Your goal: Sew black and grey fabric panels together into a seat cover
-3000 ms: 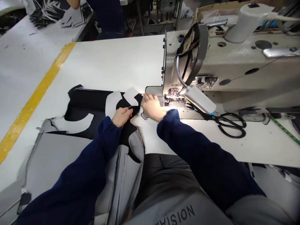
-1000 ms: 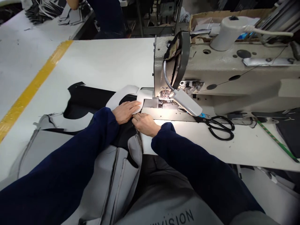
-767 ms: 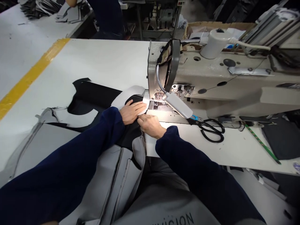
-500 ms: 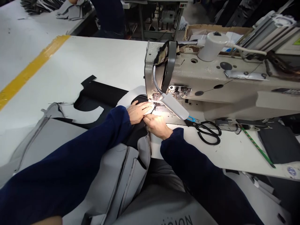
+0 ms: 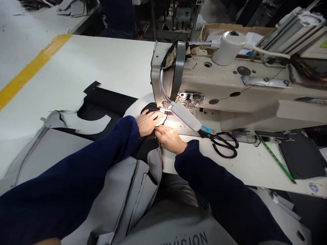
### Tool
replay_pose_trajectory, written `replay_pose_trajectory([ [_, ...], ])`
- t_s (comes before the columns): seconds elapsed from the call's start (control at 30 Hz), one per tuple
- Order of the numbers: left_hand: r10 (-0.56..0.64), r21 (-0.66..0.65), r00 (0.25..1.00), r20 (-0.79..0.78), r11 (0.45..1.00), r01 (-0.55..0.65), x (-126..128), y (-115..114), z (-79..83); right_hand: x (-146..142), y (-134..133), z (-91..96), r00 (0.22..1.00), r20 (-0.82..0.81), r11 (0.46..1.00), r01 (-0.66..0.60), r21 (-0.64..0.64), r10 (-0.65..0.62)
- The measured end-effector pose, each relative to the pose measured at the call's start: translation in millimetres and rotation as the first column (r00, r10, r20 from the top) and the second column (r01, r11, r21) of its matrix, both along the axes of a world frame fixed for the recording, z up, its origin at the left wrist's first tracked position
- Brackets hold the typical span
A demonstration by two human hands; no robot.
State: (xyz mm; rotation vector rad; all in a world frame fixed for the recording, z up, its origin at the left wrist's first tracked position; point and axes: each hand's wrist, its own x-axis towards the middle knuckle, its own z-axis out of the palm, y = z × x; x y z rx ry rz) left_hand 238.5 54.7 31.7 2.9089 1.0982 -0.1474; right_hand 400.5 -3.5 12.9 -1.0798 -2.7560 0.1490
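Note:
My left hand point(image 5: 149, 123) lies flat, fingers stretched out, on the black and white fabric beside the needle area of a sewing machine point(image 5: 219, 85). Just below it, my right hand point(image 5: 170, 139) is closed, thumb and fingers pinching the fabric edge in front of the presser foot. The black fabric point(image 5: 109, 102) spreads left over the table, with curved white pieces point(image 5: 139, 103) on it. Grey stitched panels point(image 5: 122, 183) joined to it hang toward my lap. A lit lamp point(image 5: 186, 115) shines on the stitching spot, which my fingers partly cover.
Black-handled scissors point(image 5: 224, 144) lie right of my right hand on the machine bed's edge. Farther right are a green striped stick point(image 5: 277, 160) and a dark fabric piece point(image 5: 296, 156). Yellow tape point(image 5: 33, 66) crosses the white table point(image 5: 102, 58). A person in dark clothes point(image 5: 117, 17) is beyond it.
The whole view has shifted slightly, so the machine and fabric appear a little farther left. Both hands stay at the needle area, with the fabric still under them.

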Motion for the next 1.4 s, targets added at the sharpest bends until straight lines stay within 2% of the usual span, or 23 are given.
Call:
replay_pose_trajectory([
  [0.23, -0.094, -0.005, 0.995, -0.025, 0.996, 0.094, -2, -5, 7.6, -2, -12, -0.4, 0.997, 0.046, 0.999, -0.055, 0.003, 0.054],
  [0.43, -0.005, 0.077, 1.000, -0.030, 0.997, 0.007, 8, -21, 12.4, 5, -22, 6.9, 1.000, 0.008, 1.000, -0.011, -0.020, 0.012],
  [0.63, 0.034, 0.093, 0.999, -0.021, 0.995, -0.032, 16, -16, 5.2, 13, -13, 9.1, 0.998, -0.003, 0.998, 0.057, -0.030, -0.057],
  [0.8, -0.008, 0.060, 0.999, 0.037, 0.998, 0.006, 22, -5, 4.0, 19, -1, 0.5, 0.992, -0.028, 0.992, 0.125, 0.016, -0.125],
  [0.9, -0.018, 0.025, 1.000, 0.017, 1.000, 0.018, 23, -4, 8.0, 23, 4, -5.3, 0.988, -0.053, 0.987, 0.149, 0.055, -0.146],
  [1.0, 0.064, 0.063, 0.998, -0.028, 0.996, -0.062, 22, -8, 18.4, 28, 3, -5.4, 0.986, -0.147, 0.994, 0.090, 0.056, -0.081],
  [1.1, 0.145, 0.093, 0.986, -0.082, 0.986, -0.138, 22, -16, 32.1, 33, -5, -1.6, 0.958, -0.266, 0.994, -0.107, 0.010, 0.106],
  [1.17, 0.149, 0.066, 0.981, -0.122, 0.988, -0.142, 23, -21, 39.1, 35, -10, -1.0, 0.943, -0.283, 0.983, -0.181, 0.004, 0.175],
  [1.27, 0.129, 0.034, 0.978, -0.163, 0.992, -0.125, 27, -27, 41.3, 35, -12, -5.8, 0.959, -0.229, 0.986, -0.161, 0.043, 0.166],
  [1.4, 0.146, 0.008, 0.980, -0.136, 0.989, -0.146, 35, -27, 29.5, 33, -4, -12.9, 0.972, -0.177, 0.986, -0.139, 0.097, 0.154],
])
